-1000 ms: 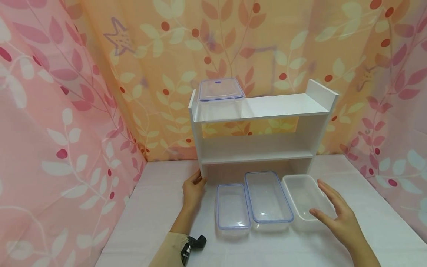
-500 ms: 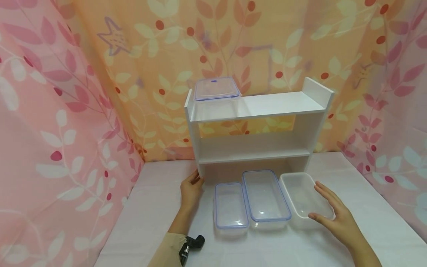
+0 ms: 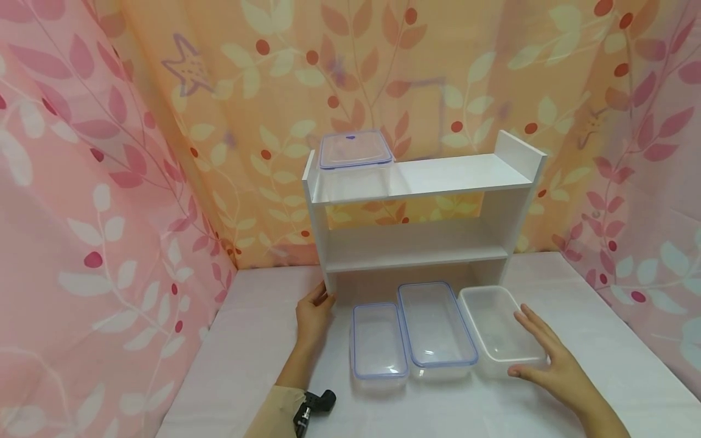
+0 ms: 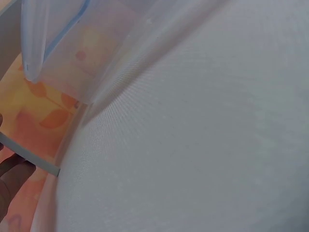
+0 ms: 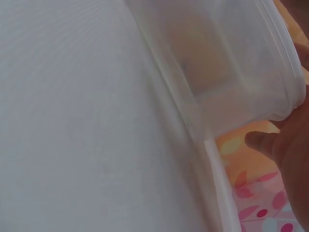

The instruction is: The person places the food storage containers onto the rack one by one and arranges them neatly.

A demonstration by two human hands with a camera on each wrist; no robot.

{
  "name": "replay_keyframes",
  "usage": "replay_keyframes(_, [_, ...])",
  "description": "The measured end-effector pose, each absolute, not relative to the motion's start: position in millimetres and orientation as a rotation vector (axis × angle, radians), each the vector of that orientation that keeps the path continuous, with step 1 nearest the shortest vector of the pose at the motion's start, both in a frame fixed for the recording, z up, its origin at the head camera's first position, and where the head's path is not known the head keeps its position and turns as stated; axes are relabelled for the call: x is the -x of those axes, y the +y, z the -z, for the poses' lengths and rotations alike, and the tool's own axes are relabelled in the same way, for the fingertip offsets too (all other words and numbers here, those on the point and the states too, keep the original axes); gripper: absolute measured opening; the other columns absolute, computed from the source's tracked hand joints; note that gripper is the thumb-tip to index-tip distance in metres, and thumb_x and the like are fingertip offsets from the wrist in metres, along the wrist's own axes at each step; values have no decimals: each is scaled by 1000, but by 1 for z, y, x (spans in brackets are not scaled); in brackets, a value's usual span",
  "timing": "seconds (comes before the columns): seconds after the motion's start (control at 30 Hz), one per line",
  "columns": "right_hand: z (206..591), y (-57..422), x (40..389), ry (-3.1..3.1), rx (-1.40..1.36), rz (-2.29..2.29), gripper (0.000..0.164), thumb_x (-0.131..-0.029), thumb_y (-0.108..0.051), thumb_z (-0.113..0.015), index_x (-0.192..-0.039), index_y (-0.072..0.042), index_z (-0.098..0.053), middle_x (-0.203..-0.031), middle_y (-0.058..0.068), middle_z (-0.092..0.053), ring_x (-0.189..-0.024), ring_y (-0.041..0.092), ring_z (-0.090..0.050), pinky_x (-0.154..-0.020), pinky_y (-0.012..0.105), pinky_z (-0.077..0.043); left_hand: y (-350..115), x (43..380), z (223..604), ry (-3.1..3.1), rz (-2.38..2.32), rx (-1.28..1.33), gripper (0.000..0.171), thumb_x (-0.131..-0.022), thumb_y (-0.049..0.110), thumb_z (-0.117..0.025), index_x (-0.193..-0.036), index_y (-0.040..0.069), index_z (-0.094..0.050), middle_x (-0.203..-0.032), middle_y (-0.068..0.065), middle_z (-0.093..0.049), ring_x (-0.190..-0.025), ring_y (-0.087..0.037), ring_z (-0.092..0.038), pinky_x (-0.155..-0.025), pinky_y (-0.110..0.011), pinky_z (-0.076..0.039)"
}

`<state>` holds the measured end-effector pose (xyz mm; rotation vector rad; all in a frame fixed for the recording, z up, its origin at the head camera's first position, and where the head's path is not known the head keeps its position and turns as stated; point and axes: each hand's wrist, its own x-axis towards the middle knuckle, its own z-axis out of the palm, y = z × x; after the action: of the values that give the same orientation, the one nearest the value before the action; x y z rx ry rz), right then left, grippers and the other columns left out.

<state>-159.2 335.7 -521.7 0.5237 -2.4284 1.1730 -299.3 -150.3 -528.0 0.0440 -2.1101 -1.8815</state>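
Note:
A white two-tier shelf stands at the back of the table. My left hand grips the lower front edge of its left side panel, fingers and thumb on either side in the left wrist view. My right hand is spread at the right side of a lidless clear container, thumb by the near corner and fingers along the right rim. In the right wrist view, the thumb points out apart from the container wall. Left of it lie a large blue-rimmed container and a smaller blue-rimmed one.
Another blue-rimmed lidded container sits at the left end of the shelf's top board. A black wrist mount is on my left sleeve. A white cloth covers the table, and patterned curtains hang around it.
My right hand has shifted slightly, its thumb moving from over the open container's rim to just outside the near corner. The left hand keeps its hold; the view has tilted a little.

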Motion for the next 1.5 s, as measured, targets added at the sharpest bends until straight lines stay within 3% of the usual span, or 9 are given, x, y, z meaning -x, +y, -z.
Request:
replay_keyframes(0.27, [529, 342, 161, -2486, -503, -1165, 111, -61, -6, -97, -156, -7, -41, -170, 14, -22, -153, -4, -12, -108, 0, -9, -149, 301, 530, -2087, 1909, -58, 47, -92, 12, -76, -137, 15, -65, -137, -8, -66, -119, -28, -68, -86, -41, -60])
replay_keyframes(0.5, [534, 343, 162, -2472, -536, -1186, 113, -59, -3, -96, -157, -6, -40, -171, 12, -20, -154, -4, -10, -107, 0, -8, -150, 300, 530, -2080, 1926, -44, 48, -92, 11, -76, -138, 13, -64, -138, -10, -65, -120, -29, -67, -83, -31, -59])
replay_keyframes(0.7, [534, 343, 163, -2471, -544, -1185, 114, -59, -2, -96, -157, -6, -39, -173, 3, -15, -154, -4, -7, -107, 0, -6, -150, 300, 532, -2084, 1911, -46, 47, -91, 14, -78, -137, 18, -67, -136, -5, -68, -118, -27, -69, -83, -36, -61])
replay_keyframes(0.97, [537, 345, 165, -2483, -527, -1151, 112, -61, -4, -96, -157, -7, -39, -172, 1, -15, -153, -6, -6, -107, 0, -5, -150, 300, 530, -2084, 1912, -44, 47, -92, 10, -75, -138, 13, -65, -138, -10, -66, -119, -28, -68, -83, -27, -59])
replay_keyframes(1.2, [538, 344, 167, -2473, -519, -1132, 110, -62, -6, -96, -157, -7, -40, -172, 0, -18, -153, -7, -9, -109, 0, -6, -150, 300, 529, -2079, 1918, -68, 47, -91, 11, -76, -137, 15, -66, -135, -4, -68, -117, -26, -69, -82, -34, -61])
replay_keyframes(1.5, [543, 346, 167, -2462, -496, -1194, 108, -63, -2, -95, -156, -7, -41, -172, -2, -17, -152, -8, -8, -108, 0, -7, -149, 300, 529, -2070, 1917, -25, 48, -91, 9, -76, -138, 11, -65, -137, -8, -67, -119, -29, -68, -82, -24, -58])
